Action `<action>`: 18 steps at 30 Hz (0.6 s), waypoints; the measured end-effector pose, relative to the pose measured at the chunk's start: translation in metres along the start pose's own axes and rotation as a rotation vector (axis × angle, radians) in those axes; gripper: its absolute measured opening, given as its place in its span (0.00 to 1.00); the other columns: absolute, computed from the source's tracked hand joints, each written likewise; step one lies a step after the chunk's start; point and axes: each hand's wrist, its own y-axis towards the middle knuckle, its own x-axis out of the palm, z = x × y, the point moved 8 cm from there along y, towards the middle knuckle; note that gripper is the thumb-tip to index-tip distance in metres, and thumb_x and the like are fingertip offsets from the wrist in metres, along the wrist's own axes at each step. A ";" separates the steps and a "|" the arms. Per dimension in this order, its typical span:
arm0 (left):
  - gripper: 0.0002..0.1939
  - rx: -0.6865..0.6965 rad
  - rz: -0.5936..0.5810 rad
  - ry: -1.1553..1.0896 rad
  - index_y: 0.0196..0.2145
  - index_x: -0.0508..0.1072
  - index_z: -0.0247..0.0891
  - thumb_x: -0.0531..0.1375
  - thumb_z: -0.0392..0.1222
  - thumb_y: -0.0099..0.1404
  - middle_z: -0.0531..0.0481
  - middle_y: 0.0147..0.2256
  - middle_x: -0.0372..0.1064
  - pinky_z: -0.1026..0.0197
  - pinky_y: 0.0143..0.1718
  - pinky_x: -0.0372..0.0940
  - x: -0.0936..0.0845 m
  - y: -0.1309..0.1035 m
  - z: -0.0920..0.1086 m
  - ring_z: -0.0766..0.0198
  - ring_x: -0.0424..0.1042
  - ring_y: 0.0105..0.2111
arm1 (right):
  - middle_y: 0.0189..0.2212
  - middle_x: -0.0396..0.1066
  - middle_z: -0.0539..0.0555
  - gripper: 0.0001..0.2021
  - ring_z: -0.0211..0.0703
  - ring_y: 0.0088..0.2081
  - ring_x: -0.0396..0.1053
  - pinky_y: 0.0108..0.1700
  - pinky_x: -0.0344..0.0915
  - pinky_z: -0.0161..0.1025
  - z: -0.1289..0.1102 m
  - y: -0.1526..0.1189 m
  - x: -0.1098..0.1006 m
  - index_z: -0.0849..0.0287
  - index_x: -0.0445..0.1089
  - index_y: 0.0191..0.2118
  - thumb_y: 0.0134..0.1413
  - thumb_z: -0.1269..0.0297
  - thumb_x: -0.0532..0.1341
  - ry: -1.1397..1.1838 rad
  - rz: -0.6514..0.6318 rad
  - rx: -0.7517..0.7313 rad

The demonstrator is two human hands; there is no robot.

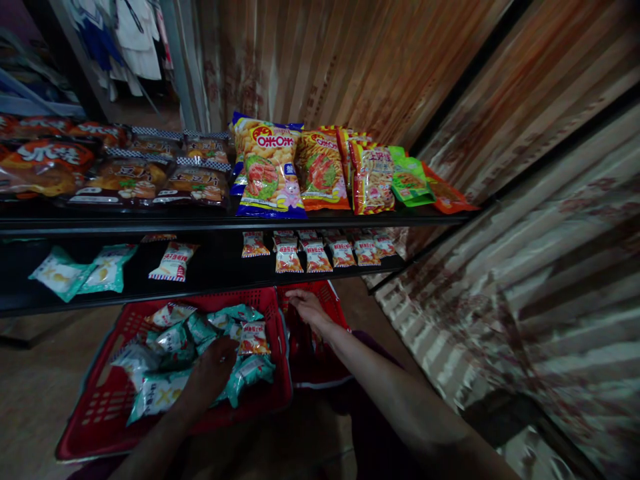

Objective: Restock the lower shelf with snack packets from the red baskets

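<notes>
My left hand (215, 368) is down in a red plastic basket (95, 413), its fingers curled among small snack packets. Right by its fingertips is a red-and-white packet (254, 339); whether the fingers grip it is hidden. Teal-and-white packets (163, 393) lie around the hand, and another red-and-white packet (173, 313) is at the basket's far side. My right hand (307, 308) hovers at a second red basket (327, 380), fingers loosely extended, with nothing visible in them. On the lower shelf (225, 270) in front are a row of red-and-white packets (316, 256) and two teal packets (107, 268).
An upper black shelf (200, 219) carries large puffed-snack bags (270, 170), brown bread-like packs (125, 177) and a green bag (411, 180). A corrugated, patterned curtain-like wall (525, 267) closes in on the right. Clothes (135, 40) hang at the back left.
</notes>
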 end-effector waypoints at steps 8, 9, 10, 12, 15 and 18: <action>0.15 -0.006 -0.034 0.094 0.41 0.76 0.38 0.53 0.34 0.60 0.44 0.48 0.73 0.59 0.52 0.65 0.025 0.004 0.029 0.60 0.73 0.49 | 0.44 0.76 0.53 0.16 0.41 0.48 0.72 0.57 0.62 0.40 0.019 0.066 -0.071 0.57 0.75 0.40 0.51 0.74 0.53 -0.235 0.219 -0.102; 0.15 -0.010 -0.035 0.112 0.40 0.76 0.39 0.53 0.33 0.60 0.45 0.48 0.73 0.59 0.53 0.65 0.027 0.005 0.029 0.60 0.72 0.49 | 0.43 0.76 0.53 0.16 0.40 0.48 0.72 0.57 0.63 0.39 0.022 0.072 -0.076 0.57 0.76 0.40 0.51 0.74 0.52 -0.251 0.225 -0.103; 0.15 -0.013 -0.037 0.129 0.39 0.77 0.39 0.53 0.33 0.59 0.45 0.48 0.73 0.59 0.53 0.64 0.029 0.006 0.029 0.60 0.72 0.49 | 0.43 0.76 0.52 0.16 0.40 0.48 0.72 0.56 0.63 0.39 0.025 0.077 -0.081 0.57 0.76 0.39 0.51 0.75 0.52 -0.266 0.233 -0.100; 0.15 -0.017 -0.045 0.149 0.39 0.77 0.39 0.53 0.32 0.59 0.46 0.49 0.73 0.59 0.54 0.64 0.033 0.008 0.029 0.60 0.72 0.50 | 0.43 0.76 0.52 0.16 0.41 0.48 0.72 0.56 0.63 0.39 0.031 0.086 -0.088 0.56 0.76 0.39 0.51 0.75 0.53 -0.297 0.248 -0.090; 0.16 -0.033 -0.065 0.158 0.42 0.76 0.40 0.53 0.33 0.60 0.46 0.48 0.73 0.60 0.53 0.65 0.036 0.010 0.031 0.61 0.72 0.50 | 0.43 0.77 0.53 0.16 0.42 0.47 0.73 0.56 0.64 0.39 0.038 0.095 -0.094 0.56 0.76 0.40 0.52 0.75 0.53 -0.338 0.254 -0.074; 0.17 -0.029 -0.071 0.165 0.43 0.75 0.41 0.53 0.33 0.60 0.47 0.48 0.74 0.59 0.52 0.65 0.037 0.010 0.033 0.61 0.72 0.49 | 0.44 0.76 0.54 0.16 0.42 0.47 0.73 0.56 0.64 0.38 0.039 0.100 -0.092 0.57 0.76 0.42 0.53 0.75 0.53 -0.370 0.243 -0.081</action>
